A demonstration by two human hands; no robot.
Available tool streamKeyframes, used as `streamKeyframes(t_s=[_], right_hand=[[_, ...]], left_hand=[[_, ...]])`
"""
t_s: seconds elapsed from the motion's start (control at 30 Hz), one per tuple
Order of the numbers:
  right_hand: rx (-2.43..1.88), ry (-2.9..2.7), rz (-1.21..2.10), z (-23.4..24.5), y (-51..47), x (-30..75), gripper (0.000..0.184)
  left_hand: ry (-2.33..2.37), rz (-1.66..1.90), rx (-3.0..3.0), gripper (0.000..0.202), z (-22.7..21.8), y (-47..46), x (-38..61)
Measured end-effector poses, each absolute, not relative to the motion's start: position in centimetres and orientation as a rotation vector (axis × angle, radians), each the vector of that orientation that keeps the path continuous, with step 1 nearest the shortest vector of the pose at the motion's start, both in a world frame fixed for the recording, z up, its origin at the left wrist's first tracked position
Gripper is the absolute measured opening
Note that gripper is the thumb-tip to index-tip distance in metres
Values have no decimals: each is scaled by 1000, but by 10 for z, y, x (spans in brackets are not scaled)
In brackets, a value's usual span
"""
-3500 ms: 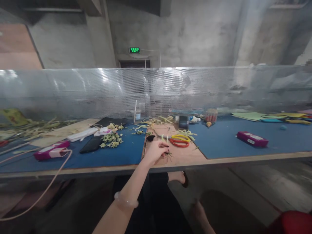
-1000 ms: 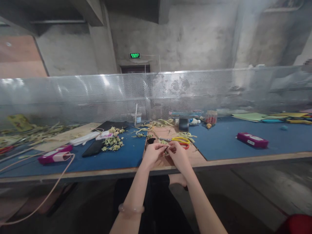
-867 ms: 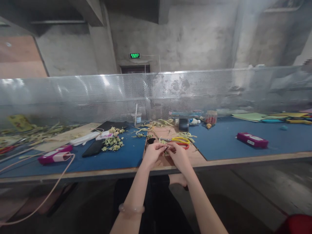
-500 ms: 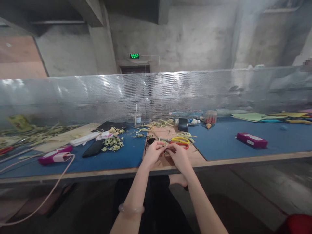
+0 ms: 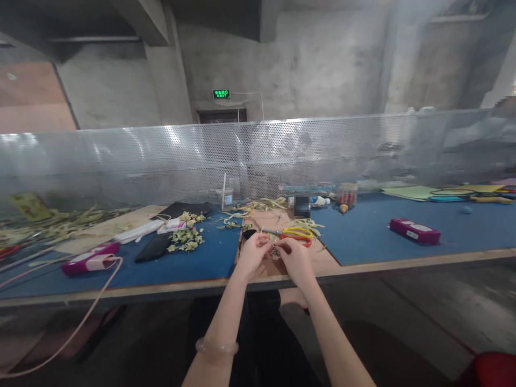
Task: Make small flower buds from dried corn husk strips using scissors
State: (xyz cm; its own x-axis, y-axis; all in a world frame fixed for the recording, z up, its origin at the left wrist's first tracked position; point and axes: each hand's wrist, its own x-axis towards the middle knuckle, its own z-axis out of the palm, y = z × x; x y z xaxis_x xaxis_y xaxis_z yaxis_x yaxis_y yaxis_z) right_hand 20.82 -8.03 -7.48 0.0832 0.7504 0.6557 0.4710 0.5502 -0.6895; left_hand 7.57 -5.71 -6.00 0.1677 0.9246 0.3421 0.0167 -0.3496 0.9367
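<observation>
Pink cable droops over the table edge at far left; a snag could drag the nearer purple box with it. Your left hand and right hand pinch narrowly at a small greenish piece above the tan board; uneven pull could tear or drop it. Scissors lie just beyond; a forward push could knock them. Blue covering flanks the board. Behind stands a perforated metal screen; farther back, a green exit sign and concrete wall.
</observation>
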Motion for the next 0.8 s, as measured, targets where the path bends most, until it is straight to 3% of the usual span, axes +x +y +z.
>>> streamKeyframes(t_s=[0.5, 0.8], right_hand=[[-1040, -1410, 470, -77, -75, 214, 16], [-1025, -1409, 520, -73, -79, 214, 17]], left_hand=[[1031, 1498, 1907, 16, -56, -56, 72], [1145, 1357, 2096, 18, -62, -49, 71]])
